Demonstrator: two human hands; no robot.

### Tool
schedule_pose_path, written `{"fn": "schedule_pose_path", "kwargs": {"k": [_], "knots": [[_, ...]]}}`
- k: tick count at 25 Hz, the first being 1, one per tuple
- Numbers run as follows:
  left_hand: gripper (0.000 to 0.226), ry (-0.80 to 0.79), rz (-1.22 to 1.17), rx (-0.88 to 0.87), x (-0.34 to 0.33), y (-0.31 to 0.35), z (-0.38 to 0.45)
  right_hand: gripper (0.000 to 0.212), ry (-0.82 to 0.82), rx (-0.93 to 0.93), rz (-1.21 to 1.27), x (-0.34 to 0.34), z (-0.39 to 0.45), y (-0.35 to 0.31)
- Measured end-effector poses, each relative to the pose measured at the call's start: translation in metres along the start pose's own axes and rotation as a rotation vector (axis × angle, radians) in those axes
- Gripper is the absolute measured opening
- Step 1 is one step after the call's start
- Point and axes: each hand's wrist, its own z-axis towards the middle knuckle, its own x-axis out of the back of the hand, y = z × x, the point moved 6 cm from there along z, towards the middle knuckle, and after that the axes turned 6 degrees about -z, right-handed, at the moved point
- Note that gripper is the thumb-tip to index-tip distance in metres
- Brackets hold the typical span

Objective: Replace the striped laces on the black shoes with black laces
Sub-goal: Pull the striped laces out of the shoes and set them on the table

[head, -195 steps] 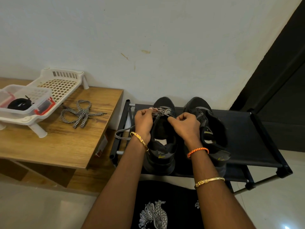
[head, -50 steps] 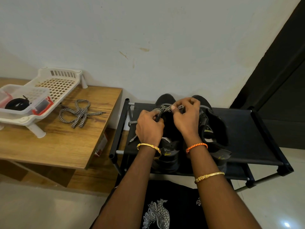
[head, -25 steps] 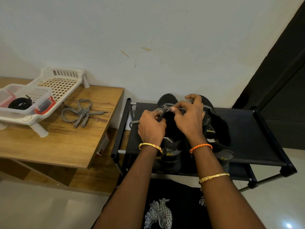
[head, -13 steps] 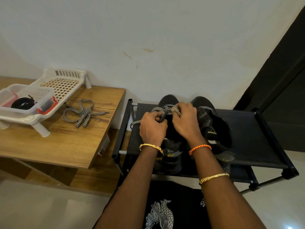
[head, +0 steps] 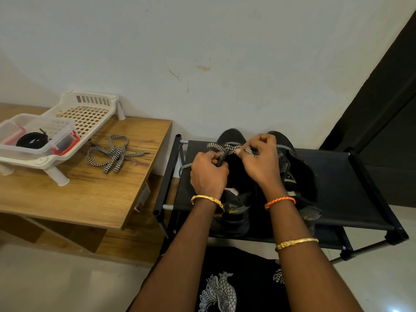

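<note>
Since half a second ago, little has shifted: both hands remain bunched over the same shoe, and the right hand point(head: 258, 161) has been drawn slightly to the right along the lace. The left hand point(head: 208, 174) is closed, its fingers curled round a dark lace tip and a strand of the black-and-white striped lace point(head: 221, 147) still threaded in the left black shoe point(head: 231, 206). The right hand is also closed, the lace being pinched between thumb and forefinger near the shoe's upper eyelets. A loose length of this striped lace is trailed off to the left, over the edge of the black fabric-topped shoe rack point(head: 333, 183) on which both shoes are stood. Much of the left shoe's tongue and eyelets is hidden by the two hands, so how far the lace has been unthreaded cannot be told. The right black shoe point(head: 292, 174) is seen just beside the first, partly covered by the right wrist, its opening slack.

Further left, a second striped lace point(head: 113, 153) is laid in a loose tangle on the low wooden table point(head: 90, 194). Behind it, a white plastic lattice rack point(head: 90, 111) is stood on the table, and in it a clear plastic box with red clips point(head: 38, 136) is set, holding a coiled black lace point(head: 32, 140).
</note>
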Motion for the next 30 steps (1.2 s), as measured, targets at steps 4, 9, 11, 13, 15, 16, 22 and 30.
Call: {"fn": "schedule_pose_path", "kwargs": {"k": [4, 9, 11, 13, 15, 16, 22, 30], "knots": [[0.017, 0.001, -0.02, 0.009, 0.001, -0.001, 0.001, 0.022, 0.056, -0.319, 0.752, 0.016, 0.003, 0.018], [0.016, -0.032, -0.04, 0.018, 0.0, -0.001, 0.001, 0.025, 0.143, -0.322, 0.726, 0.026, 0.005, 0.027], [0.017, -0.032, -0.041, 0.018, -0.001, -0.001, 0.001, 0.023, 0.123, -0.275, 0.528, 0.019, 0.004, 0.024], [0.016, -0.036, -0.034, 0.016, 0.0, 0.0, 0.0, 0.013, 0.178, -0.236, 0.395, 0.022, 0.005, 0.019], [0.016, -0.038, -0.018, 0.011, 0.001, 0.001, 0.001, 0.014, 0.178, -0.194, 0.269, 0.027, 0.006, 0.015], [0.017, -0.039, -0.007, 0.004, 0.001, 0.002, 0.001, 0.038, 0.113, -0.175, 0.173, 0.026, 0.008, 0.015], [0.029, -0.095, 0.001, -0.117, -0.002, 0.014, 0.006, 0.055, -0.048, 0.033, -0.286, 0.016, -0.001, 0.002], [0.032, -0.263, 0.269, -0.329, -0.023, 0.028, 0.013, 0.016, -0.047, -0.089, -0.249, -0.002, -0.008, 0.005]]}}
